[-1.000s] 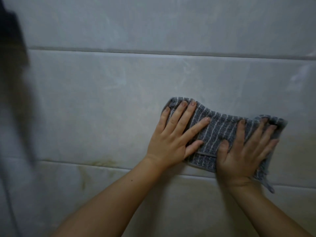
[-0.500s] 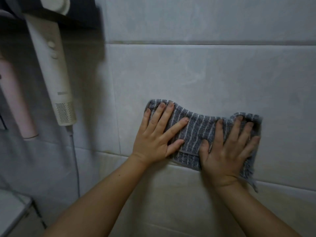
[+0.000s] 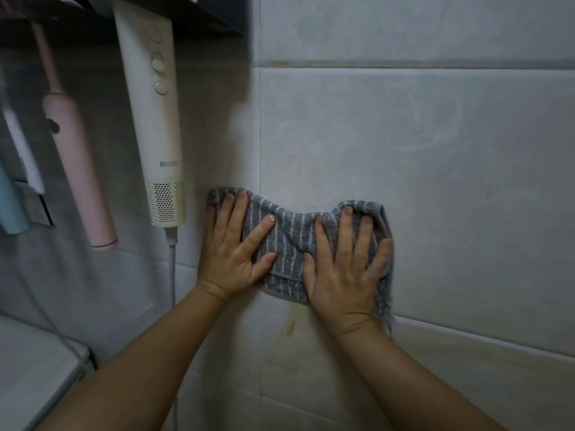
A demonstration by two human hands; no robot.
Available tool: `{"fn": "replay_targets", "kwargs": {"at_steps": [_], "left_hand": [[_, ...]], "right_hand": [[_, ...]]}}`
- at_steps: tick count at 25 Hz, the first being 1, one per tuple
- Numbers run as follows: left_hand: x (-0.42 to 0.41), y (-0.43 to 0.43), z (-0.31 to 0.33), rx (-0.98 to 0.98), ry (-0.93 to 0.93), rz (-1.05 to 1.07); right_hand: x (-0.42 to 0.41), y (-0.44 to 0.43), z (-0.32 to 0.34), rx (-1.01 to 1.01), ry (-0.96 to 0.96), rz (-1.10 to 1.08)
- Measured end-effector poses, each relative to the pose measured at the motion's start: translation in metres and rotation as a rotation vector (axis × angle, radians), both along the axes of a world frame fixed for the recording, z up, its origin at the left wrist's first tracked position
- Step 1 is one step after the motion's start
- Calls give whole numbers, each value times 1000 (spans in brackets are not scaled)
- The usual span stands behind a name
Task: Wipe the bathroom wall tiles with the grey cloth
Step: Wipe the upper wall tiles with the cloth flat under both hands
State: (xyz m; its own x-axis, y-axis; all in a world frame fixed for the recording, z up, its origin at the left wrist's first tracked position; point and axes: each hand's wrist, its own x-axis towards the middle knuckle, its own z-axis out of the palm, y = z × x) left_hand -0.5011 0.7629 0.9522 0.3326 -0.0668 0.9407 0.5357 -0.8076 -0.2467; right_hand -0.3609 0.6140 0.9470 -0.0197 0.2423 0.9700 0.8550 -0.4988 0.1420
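Grey striped cloth (image 3: pixel 289 241) pressed against wall tiles (image 3: pixel 435 181), further left than half second ago: left edge now just beside white hair dryer (image 3: pixel 152 119), cloth straddling vertical grout line. Left hand (image 3: pixel 231 259) and right hand (image 3: pixel 345 275) both press on it, fingers straight and spread, curled round nothing. Hands closer together than before, cloth more bunched between them. Brown stain (image 3: pixel 289 326) shows just below cloth.
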Motion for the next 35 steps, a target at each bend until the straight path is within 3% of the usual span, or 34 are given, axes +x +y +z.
{"fn": "replay_targets", "kwargs": {"at_steps": [8,27,35], "left_hand": [[22,-25,-33,-77,-42,-4],[188,-202,-17,45,29,-79],[290,-314,-3,56,26,-102]], "right_hand": [[24,-28,-16,-142,-134,58],[188,-213,-13,-25,-54,-68],[286,-324,2,7,-7,-118]]}}
